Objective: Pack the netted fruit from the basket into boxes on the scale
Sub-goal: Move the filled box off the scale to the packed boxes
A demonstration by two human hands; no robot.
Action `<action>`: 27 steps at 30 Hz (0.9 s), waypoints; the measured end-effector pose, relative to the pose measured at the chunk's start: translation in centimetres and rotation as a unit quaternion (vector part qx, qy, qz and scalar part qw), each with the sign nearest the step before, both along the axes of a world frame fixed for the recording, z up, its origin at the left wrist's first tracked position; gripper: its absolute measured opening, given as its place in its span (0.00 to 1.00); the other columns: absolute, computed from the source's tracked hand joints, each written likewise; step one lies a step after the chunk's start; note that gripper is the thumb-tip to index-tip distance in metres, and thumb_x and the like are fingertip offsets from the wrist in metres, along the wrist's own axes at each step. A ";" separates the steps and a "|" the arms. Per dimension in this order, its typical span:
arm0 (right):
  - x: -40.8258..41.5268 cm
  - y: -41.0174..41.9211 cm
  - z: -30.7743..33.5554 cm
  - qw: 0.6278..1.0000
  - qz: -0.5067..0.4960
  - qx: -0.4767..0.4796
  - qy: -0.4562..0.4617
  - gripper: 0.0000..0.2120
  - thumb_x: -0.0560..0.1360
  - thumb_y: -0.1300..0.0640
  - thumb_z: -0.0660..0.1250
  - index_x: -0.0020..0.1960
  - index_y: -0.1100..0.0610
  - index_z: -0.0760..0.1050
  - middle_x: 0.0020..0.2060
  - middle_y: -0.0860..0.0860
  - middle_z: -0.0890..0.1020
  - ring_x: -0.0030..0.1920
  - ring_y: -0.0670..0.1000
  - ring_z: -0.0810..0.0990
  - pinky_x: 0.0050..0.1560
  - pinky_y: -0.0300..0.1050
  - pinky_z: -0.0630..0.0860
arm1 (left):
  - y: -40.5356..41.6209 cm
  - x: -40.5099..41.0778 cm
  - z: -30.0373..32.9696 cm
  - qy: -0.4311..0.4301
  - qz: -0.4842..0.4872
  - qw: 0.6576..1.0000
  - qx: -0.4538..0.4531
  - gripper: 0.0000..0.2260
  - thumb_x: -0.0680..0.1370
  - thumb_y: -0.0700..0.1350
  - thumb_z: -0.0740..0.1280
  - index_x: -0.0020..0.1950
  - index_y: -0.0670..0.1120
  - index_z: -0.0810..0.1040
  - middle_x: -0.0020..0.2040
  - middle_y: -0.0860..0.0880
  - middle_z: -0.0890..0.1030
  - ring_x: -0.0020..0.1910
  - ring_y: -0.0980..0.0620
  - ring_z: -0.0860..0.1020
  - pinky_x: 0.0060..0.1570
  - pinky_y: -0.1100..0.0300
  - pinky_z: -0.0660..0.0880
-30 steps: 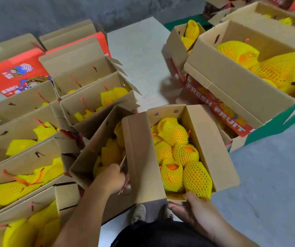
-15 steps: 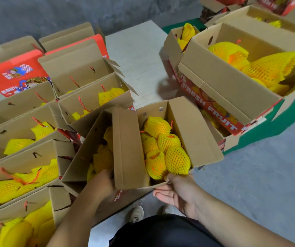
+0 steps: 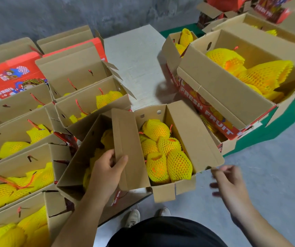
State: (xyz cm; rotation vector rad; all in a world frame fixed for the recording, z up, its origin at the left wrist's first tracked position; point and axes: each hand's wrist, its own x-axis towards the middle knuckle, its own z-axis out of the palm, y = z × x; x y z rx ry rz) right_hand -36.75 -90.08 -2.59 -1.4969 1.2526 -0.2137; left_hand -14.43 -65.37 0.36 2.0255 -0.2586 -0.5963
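Floor (image 3: 276,175): grey concrete is running under everything, with a rough grey wall (image 3: 54,13) behind.
Desk (image 3: 136,65): a pale top is lying between the two groups of boxes.
Box (image 3: 193,139): one open carton is sitting in front, with five netted fruit (image 3: 178,164) showing inside.
Left hand (image 3: 107,170): fingers are clamping on the box's left flap (image 3: 129,148).
Right hand (image 3: 228,180): blurred, hanging just beside the right flap, fingers loosely curled and holding nothing.
Other boxes (image 3: 89,104): roughly ten more are standing open around it.
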 end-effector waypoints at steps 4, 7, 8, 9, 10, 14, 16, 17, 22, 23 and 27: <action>2.4 0.5 -1.5 0.981 0.082 -0.112 -0.136 0.35 0.81 0.61 0.69 0.79 0.48 0.54 0.72 0.42 0.68 0.70 0.42 0.72 0.64 0.36 0.75 | 0.6 -0.4 0.2 -0.007 0.008 1.000 -0.003 0.04 0.82 0.51 0.69 0.57 0.55 0.79 0.45 0.58 0.86 0.48 0.61 0.83 0.36 0.72 0.78; 3.1 1.1 -2.5 0.984 0.110 -0.120 -0.079 0.41 0.79 0.51 0.72 0.83 0.46 0.50 0.74 0.38 0.61 0.76 0.42 0.57 0.73 0.38 0.61 | 1.0 -1.5 0.2 -0.010 -0.001 1.000 -0.006 0.03 0.82 0.49 0.69 0.55 0.54 0.79 0.46 0.60 0.86 0.47 0.65 0.82 0.37 0.72 0.78; 3.0 1.4 -2.7 0.985 0.107 -0.119 -0.060 0.42 0.78 0.45 0.71 0.83 0.45 0.51 0.74 0.39 0.61 0.76 0.43 0.56 0.75 0.44 0.59 | 1.2 -2.0 0.2 -0.005 -0.005 1.000 -0.010 0.02 0.82 0.49 0.70 0.54 0.55 0.79 0.47 0.62 0.85 0.47 0.65 0.82 0.38 0.72 0.77; 2.7 1.6 -2.8 0.988 0.097 -0.108 -0.056 0.42 0.78 0.43 0.71 0.83 0.44 0.51 0.75 0.40 0.62 0.76 0.46 0.56 0.78 0.50 0.58 | 1.5 -2.5 0.1 0.004 -0.006 1.000 -0.013 0.03 0.82 0.49 0.70 0.54 0.55 0.79 0.48 0.64 0.85 0.48 0.65 0.82 0.39 0.73 0.77; 2.3 1.9 -2.9 0.991 0.084 -0.082 -0.063 0.41 0.78 0.42 0.71 0.82 0.42 0.51 0.75 0.41 0.64 0.77 0.48 0.58 0.78 0.54 0.59 | 1.9 -3.0 -0.1 0.016 -0.003 1.000 -0.013 0.03 0.81 0.49 0.70 0.55 0.55 0.78 0.49 0.65 0.84 0.48 0.66 0.82 0.40 0.73 0.78; 1.3 3.4 -2.9 0.983 0.102 0.131 -0.075 0.30 0.72 0.31 0.67 0.71 0.28 0.58 0.71 0.39 0.69 0.67 0.43 0.73 0.57 0.42 0.80 | 3.5 -3.8 -1.1 0.069 0.043 0.997 0.002 0.05 0.81 0.51 0.70 0.55 0.53 0.78 0.49 0.65 0.84 0.47 0.63 0.82 0.38 0.68 0.77; 1.8 4.1 -3.4 0.972 0.137 0.184 -0.060 0.26 0.73 0.35 0.64 0.69 0.28 0.61 0.73 0.42 0.70 0.67 0.47 0.75 0.61 0.47 0.81 | 3.9 -3.6 -1.4 0.080 0.081 0.993 0.001 0.05 0.80 0.51 0.70 0.54 0.53 0.80 0.47 0.64 0.85 0.46 0.58 0.83 0.42 0.63 0.75; 2.2 4.3 -3.7 0.970 0.152 0.183 -0.052 0.26 0.74 0.36 0.64 0.70 0.29 0.62 0.74 0.44 0.70 0.68 0.48 0.75 0.65 0.50 0.79 | 3.9 -3.5 -1.5 0.078 0.095 0.992 0.001 0.04 0.81 0.50 0.70 0.53 0.53 0.80 0.46 0.62 0.86 0.45 0.58 0.83 0.42 0.61 0.74; 4.5 2.4 -3.6 0.953 0.188 0.226 -0.068 0.32 0.69 0.21 0.65 0.71 0.24 0.67 0.69 0.37 0.77 0.68 0.48 0.79 0.69 0.56 0.77 | 2.3 -1.6 -1.7 0.134 0.158 0.977 -0.058 0.04 0.82 0.48 0.69 0.53 0.50 0.81 0.46 0.51 0.87 0.49 0.46 0.82 0.46 0.51 0.76; 4.7 1.6 -3.4 0.951 0.190 0.231 -0.074 0.32 0.68 0.22 0.65 0.71 0.27 0.69 0.67 0.38 0.80 0.66 0.48 0.81 0.67 0.56 0.79 | 1.8 -1.6 -2.0 0.167 0.173 0.967 -0.083 0.04 0.83 0.47 0.68 0.55 0.49 0.81 0.48 0.48 0.87 0.51 0.44 0.82 0.51 0.47 0.78; 5.5 -1.9 -3.1 0.968 0.138 0.196 -0.079 0.23 0.81 0.34 0.63 0.70 0.44 0.77 0.62 0.49 0.84 0.62 0.54 0.84 0.67 0.61 0.78 | -1.0 -3.1 -2.7 0.273 0.167 0.934 -0.159 0.12 0.79 0.54 0.68 0.60 0.54 0.80 0.52 0.47 0.87 0.53 0.42 0.85 0.55 0.40 0.81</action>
